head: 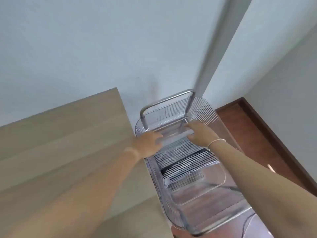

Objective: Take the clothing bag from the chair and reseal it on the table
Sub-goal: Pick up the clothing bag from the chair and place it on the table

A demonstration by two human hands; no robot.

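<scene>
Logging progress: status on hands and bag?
Both hands, left and right, at far end of clothing bag. Bag still on clear chair. Table alongside.

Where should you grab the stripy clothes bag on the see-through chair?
Probably the far top edge of the clothing bag, one hand at each corner, reaching from the seat's front. It lies flat on the chair, and the left hand and right hand are there.

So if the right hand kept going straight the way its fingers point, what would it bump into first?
Probably the bag itself: the right hand points left and slightly forward along its far edge on the chair, and already seems to touch it. Beyond that comes the left hand. Depth is blurry.
</scene>
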